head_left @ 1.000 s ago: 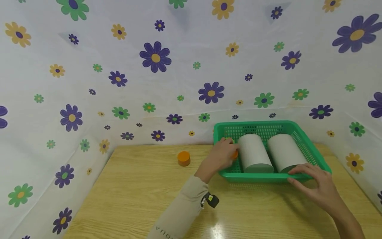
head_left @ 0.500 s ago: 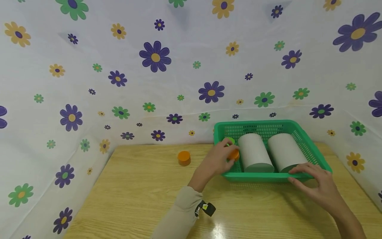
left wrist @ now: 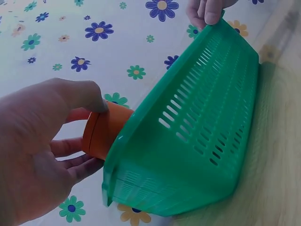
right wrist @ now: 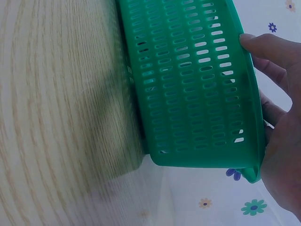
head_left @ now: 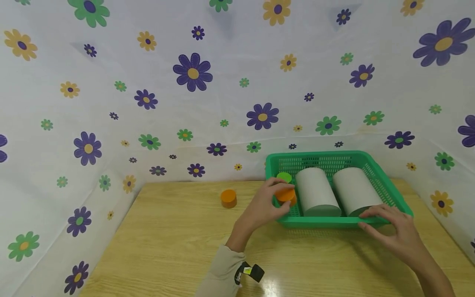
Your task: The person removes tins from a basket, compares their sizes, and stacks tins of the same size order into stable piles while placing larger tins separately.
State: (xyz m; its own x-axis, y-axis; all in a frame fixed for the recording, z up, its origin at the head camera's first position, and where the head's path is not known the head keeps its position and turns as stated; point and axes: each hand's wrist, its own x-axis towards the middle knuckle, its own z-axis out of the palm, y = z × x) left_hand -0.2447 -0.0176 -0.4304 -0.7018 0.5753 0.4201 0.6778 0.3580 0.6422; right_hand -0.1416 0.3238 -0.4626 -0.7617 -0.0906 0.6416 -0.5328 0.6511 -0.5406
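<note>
My left hand pinches a short orange cylinder between thumb and fingers at the left end of the green plastic basket. A seam runs round this orange cylinder in the left wrist view, where it overlaps the basket rim. Behind it, inside the basket, shows a bright green round top. Two large white cylinders lie side by side in the basket. At the front right, my right hand grips the basket's rim, thumb outside and fingers over the edge.
A second orange cylinder stands on the wooden table, left of the basket. A white flower-print cloth rises behind the table and at both sides.
My left hand has drawn back toward the front left, and the orange cylinder has come into fuller view with it. The green round top is uncovered. My right hand stays on the rim.
</note>
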